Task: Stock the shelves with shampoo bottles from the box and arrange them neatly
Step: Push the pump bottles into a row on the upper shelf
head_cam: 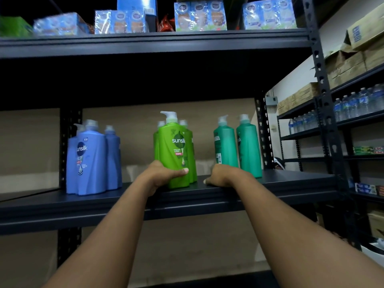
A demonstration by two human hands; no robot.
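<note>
**Green bottle goes to the front of its group**

Green and bright, the front bottle (174, 152) stands upright on the shelf (104, 204), near the front edge. Its label faces out, so the name is easy to read. More green bottles (190, 142) stand right behind it, touching or nearly so. It looks like each colour gets its own group, and this one is being set straight at the front of its group.

The left hand (164, 173) is wrapped around the bottom of the front bottle. The thumb lies across the front, and the other fingers go around the far side where they cannot be seen. Holding it low down like this is likely a good way to slide or turn it without tipping it.

The right hand (218, 175) holds nothing. It rests on the shelf, curled loosely, knuckles up, just to the right of the green group. It may be there to steady the person.

To the left, well apart, stand the blue bottles (91, 159), close together. To the right stand two teal bottles (236, 146), side by side, but their backs or sides face out, so they may still need turning.

No box can be seen. Above, packs of cartons (199, 15) sit on the top shelf (145, 42).
</note>
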